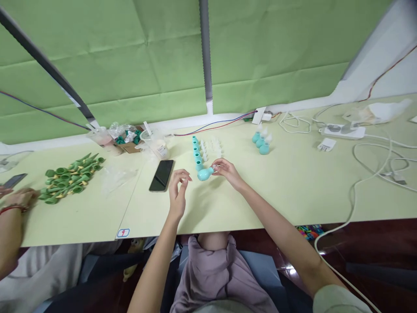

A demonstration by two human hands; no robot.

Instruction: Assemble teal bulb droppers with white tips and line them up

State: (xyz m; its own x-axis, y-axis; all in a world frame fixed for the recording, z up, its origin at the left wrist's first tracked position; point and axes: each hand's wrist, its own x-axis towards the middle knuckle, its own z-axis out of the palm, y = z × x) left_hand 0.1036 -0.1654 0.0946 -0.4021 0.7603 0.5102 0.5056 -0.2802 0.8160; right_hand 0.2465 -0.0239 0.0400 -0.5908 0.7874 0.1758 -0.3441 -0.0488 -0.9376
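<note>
My right hand [228,173] pinches the neck of a small teal bulb-shaped bottle [204,174], which lies tipped on its side in the air above the table, round end to the left. A whitish clear bit shows at its neck by my fingertips. My left hand [178,191] is empty, fingers curved and apart from the thumb, left of the bulb and beside a black phone [161,175]. Behind the held bulb runs a row of upright teal bulbs [196,154] with open necks. Alongside lie two rows of small translucent white pieces [216,147].
Three teal bulbs with clear tops [261,141] stand at the back right. Green and yellow parts [71,178] are piled at left near another person's hand [19,199]. A white cup [159,148], a power strip [342,130] and loose white cables [355,195] are also on the table.
</note>
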